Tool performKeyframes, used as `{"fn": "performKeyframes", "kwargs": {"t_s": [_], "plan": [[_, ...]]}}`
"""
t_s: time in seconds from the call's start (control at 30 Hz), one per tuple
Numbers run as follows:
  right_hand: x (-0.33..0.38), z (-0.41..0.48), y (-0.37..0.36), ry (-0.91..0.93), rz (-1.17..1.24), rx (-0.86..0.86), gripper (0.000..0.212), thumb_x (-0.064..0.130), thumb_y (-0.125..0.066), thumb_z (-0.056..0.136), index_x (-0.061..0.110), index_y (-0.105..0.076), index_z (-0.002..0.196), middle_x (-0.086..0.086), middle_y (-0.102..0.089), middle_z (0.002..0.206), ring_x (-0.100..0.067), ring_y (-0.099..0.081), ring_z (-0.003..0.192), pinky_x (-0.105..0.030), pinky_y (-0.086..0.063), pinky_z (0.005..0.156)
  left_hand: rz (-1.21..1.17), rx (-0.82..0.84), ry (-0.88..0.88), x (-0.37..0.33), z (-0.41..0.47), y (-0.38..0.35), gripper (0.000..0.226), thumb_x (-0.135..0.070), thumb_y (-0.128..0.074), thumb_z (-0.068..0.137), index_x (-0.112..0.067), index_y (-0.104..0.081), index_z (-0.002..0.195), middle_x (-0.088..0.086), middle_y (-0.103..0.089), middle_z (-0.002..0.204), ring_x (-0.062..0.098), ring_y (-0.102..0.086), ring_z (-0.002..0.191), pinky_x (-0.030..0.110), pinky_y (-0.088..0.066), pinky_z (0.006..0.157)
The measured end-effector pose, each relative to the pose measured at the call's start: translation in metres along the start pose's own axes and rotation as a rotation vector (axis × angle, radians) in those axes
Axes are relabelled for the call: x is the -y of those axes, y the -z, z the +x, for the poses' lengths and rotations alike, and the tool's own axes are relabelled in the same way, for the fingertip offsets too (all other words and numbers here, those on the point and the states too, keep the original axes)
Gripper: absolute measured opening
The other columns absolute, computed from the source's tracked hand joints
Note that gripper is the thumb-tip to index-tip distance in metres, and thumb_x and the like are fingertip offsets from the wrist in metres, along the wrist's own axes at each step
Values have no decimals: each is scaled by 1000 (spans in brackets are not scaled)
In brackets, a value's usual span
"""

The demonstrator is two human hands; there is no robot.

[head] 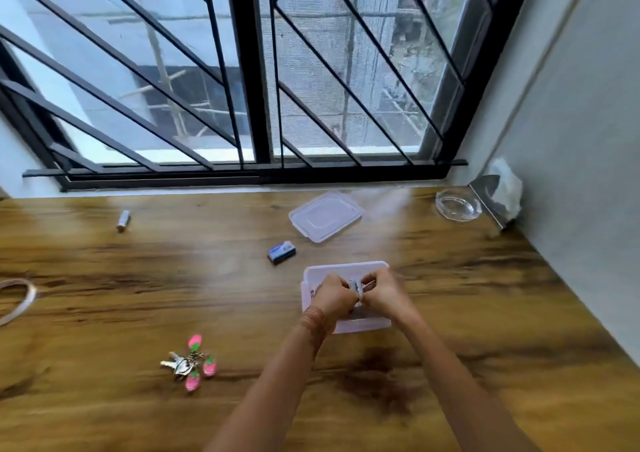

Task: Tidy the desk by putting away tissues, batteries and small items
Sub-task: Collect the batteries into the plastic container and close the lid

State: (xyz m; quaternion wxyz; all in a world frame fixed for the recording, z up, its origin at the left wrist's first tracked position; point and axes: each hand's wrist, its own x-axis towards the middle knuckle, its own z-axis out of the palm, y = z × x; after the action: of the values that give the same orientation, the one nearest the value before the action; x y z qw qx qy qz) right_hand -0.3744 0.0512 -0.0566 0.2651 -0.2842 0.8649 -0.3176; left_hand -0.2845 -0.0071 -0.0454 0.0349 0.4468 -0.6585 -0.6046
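Loose battery at 10 o'clock and keys at 7 o'clock, both well apart from the tub. Over the open tub at centre, left hand and right hand meet, fingers curled and clamped on a small item, blurred, likely batteries. Risk: a loose pinch lets it slip, miss the tub and roll away. Lid lies off at 12 o'clock. Tissues at 2 o'clock untouched.
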Motion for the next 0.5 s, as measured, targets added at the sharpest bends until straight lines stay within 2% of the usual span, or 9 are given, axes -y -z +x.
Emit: {"fn": "performKeyframes", "kwargs": {"t_s": [0.07, 0.17, 0.27, 0.3, 0.37, 0.5], "plan": [[0, 0, 1, 32, -33, -48, 17, 1, -58, 77, -6, -65, 90, -22, -69, 93, -31, -63, 93, -30, -48, 77, 5, -37, 1, 3, 4, -2, 26, 5, -45, 75, -9, -50, 53, 11, -48, 60, 22, -49, 63, 29, -42, 60], [-2, -1, 3, 52, -27, -52, 28, -3, -49, 77, -1, -63, 102, -17, -68, 97, -26, -63, 95, -19, -38, 69, -41, -101, -27, 5, 7, -1, 19, 1, -48, 77, -14, -61, 80, 11, -59, 82, 26, -60, 80, 31, -48, 67], [-1, -2, 5, 87, -7, -74, 31, -6, -46, 78, 1, -62, 103, -16, -68, 96, -24, -62, 90, -19, -39, 70, -90, -159, -68, 5, 7, 5, 21, 2, -48, 83, -15, -62, 82, 8, -60, 92, 20, -56, 78, 29, -47, 69], [2, -2, 5, 101, -1, -81, 31, -6, -46, 78, 1, -62, 103, -16, -68, 96, -24, -63, 90, -20, -41, 71, -97, -175, -85, 3, 5, 8, 20, -1, -50, 85, -9, -65, 95, 9, -63, 97, 20, -56, 80, 30, -48, 73], [12, -4, 4, 131, 13, -77, 30, -6, -48, 80, 3, -63, 105, -15, -69, 98, -24, -64, 92, -24, -47, 77, -106, -217, -111, 2, 1, 20, 33, -7, -54, 87, -3, -60, 119, 10, -66, 111, 17, -60, 88, 30, -51, 83], [45, -10, -11, 238, 27, -63, 24, 4, -54, 86, 6, -63, 108, -11, -69, 104, -23, -64, 98, -29, -47, 84, -163, -279, -176, 4, -11, 54, 35, -11, -59, 87, -3, -59, 122, 9, -65, 118, 17, -61, 105, 33, -49, 97]]}}
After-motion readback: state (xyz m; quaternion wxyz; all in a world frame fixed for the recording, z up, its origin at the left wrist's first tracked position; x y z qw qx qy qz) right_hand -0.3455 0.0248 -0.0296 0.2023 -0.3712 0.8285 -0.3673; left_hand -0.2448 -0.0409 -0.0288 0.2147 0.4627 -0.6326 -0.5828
